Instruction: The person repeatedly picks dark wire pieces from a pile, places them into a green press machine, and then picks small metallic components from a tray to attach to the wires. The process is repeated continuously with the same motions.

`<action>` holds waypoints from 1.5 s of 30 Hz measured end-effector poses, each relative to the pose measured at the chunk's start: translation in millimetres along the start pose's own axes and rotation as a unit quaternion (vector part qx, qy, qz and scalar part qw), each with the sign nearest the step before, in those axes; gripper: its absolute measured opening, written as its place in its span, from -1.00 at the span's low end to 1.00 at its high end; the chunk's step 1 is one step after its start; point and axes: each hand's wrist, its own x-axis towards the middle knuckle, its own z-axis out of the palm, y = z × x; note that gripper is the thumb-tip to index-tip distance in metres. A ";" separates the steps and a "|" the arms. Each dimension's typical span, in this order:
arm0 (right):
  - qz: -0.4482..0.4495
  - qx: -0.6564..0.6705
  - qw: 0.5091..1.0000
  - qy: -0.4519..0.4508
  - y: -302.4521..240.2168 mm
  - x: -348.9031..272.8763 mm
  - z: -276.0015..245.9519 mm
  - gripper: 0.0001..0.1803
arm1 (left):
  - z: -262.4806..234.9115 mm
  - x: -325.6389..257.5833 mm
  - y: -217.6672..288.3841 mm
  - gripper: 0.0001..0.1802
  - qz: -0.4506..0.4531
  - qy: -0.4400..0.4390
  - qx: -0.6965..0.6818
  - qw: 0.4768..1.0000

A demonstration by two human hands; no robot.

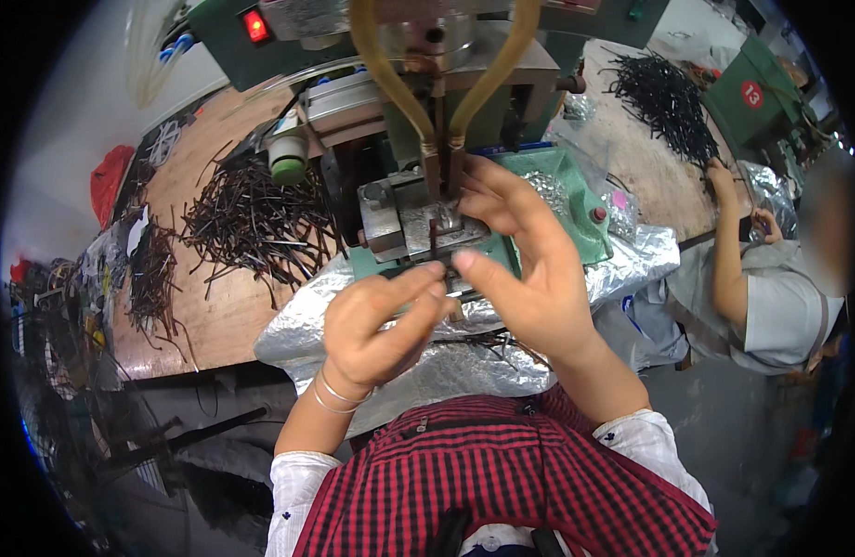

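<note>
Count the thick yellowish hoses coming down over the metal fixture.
2: the left hose and the right hose, curving down toward each other above the metal fixture. Any behind the machinery would be hidden.

Numbered red disc (751, 94) on green casing (737, 126)

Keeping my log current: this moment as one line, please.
left hand: apparently pinching thin dark strip; right hand: open beside grey blocky metal fixture; nearby: green tray with small silvery parts

Bright glare on foil (646, 258); black, curved rim
</note>
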 end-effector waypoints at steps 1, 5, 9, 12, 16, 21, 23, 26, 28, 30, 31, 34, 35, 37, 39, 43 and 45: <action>0.001 -0.037 0.999 -0.009 2.7 6.0 -6.6 -0.44 | 3.9 0.9 0.2 -0.70 0.040 -0.018 0.016 0.999; 0.061 -0.342 0.933 0.090 82.4 7.1 -69.5 -0.70 | 26.1 9.2 -13.2 -0.73 0.111 -0.014 0.013 0.994; 0.101 -0.316 0.940 0.082 101.6 -25.0 -99.2 -0.71 | 29.6 2.6 -16.6 -0.70 0.107 -0.015 -0.002 0.994; -0.008 -0.314 0.927 0.207 96.1 -10.3 -112.8 -0.75 | 29.8 -0.3 -14.5 -0.70 0.085 -0.003 0.006 0.996; 0.017 -0.397 0.902 0.170 112.6 -18.5 -142.2 -0.79 | 31.9 6.4 -20.5 -0.73 0.102 -0.004 -0.025 0.994; -0.014 -0.489 0.867 0.096 98.5 -26.7 -100.9 -0.84 | 27.3 1.0 -17.9 -0.70 0.094 -0.005 -0.004 0.996; -0.041 -0.536 0.839 0.081 101.4 -20.6 -94.9 -0.85 | 25.9 -7.2 -18.3 -0.69 0.082 0.011 -0.003 0.997; -0.062 -0.576 0.811 0.080 106.6 -23.3 -103.8 -0.89 | 20.6 -8.7 -10.7 -0.68 0.045 0.005 -0.007 0.999; -0.054 -0.564 0.819 0.089 109.7 -24.8 -105.1 -0.90 | -4.3 -16.8 -4.7 -0.69 0.031 -0.018 0.064 0.997; 0.000 -0.512 0.850 0.121 113.2 -29.2 -105.9 -0.92 | -45.7 -47.8 -13.6 -0.79 -0.022 0.017 0.138 0.990; 0.056 -0.419 0.894 0.150 119.0 -32.6 -109.5 -0.94 | -77.0 -63.4 -14.7 -0.82 -0.067 0.026 0.283 0.957; -0.003 -0.337 0.927 0.162 112.7 -29.7 -103.4 -0.83 | -136.0 -59.6 -49.6 -0.86 -0.247 0.243 0.315 0.884; -0.013 -0.346 0.925 0.155 109.2 -26.9 -102.1 -0.83 | -159.0 -65.2 -69.4 -0.89 -0.294 0.238 0.327 0.866; -0.037 -0.364 0.921 0.130 102.2 -17.3 -94.7 -0.82 | -190.8 -84.2 -105.6 -0.88 -0.302 0.077 0.377 0.872; -0.012 -0.345 0.929 0.131 98.9 -8.3 -85.8 -0.82 | -198.2 -115.0 -141.4 -0.84 -0.390 -0.072 0.407 0.823; 0.078 -0.317 0.936 0.130 106.6 -12.4 -87.2 -0.77 | -185.5 -203.0 -215.1 -0.79 -0.431 -0.155 0.424 0.781; 0.098 -0.327 0.929 0.144 106.2 -29.6 -96.9 -0.77 | -164.4 -205.8 -213.2 -0.80 -0.442 -0.082 0.423 0.786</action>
